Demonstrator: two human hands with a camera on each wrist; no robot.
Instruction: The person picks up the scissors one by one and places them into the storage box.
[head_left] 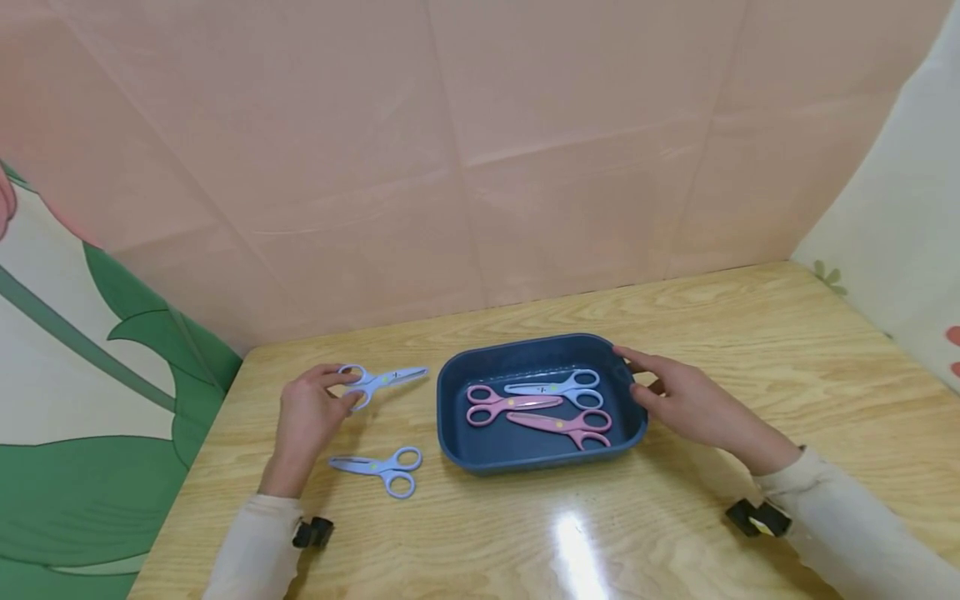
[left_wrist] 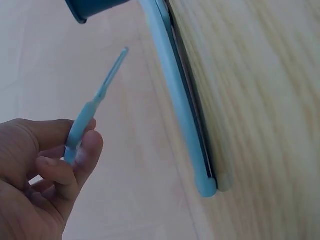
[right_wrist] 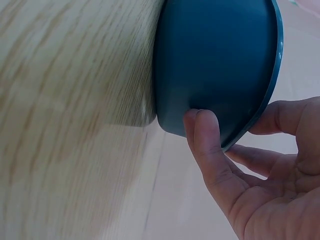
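Observation:
My left hand (head_left: 311, 408) pinches light blue scissors (head_left: 386, 379) by their finger loops, blades pointing right. In the left wrist view these scissors (left_wrist: 82, 125) show edge-on between thumb and fingers, raised off the table. A second pair of light blue scissors (head_left: 375, 467) lies on the table nearer me, blades to the left. My right hand (head_left: 693, 404) holds the right end of a dark blue tray (head_left: 540, 462), fingers around its rim. In the right wrist view, fingertips (right_wrist: 206, 122) press the tray's outer wall (right_wrist: 215, 60).
Inside the tray lie two pairs of pink scissors (head_left: 498, 406) and one light blue pair (head_left: 558, 388). The wooden table (head_left: 487, 542) meets a pink-covered wall (head_left: 465, 167) at the back. A green leaf-patterned panel (head_left: 67, 492) borders the left side, a pale one (head_left: 892, 217) the right.

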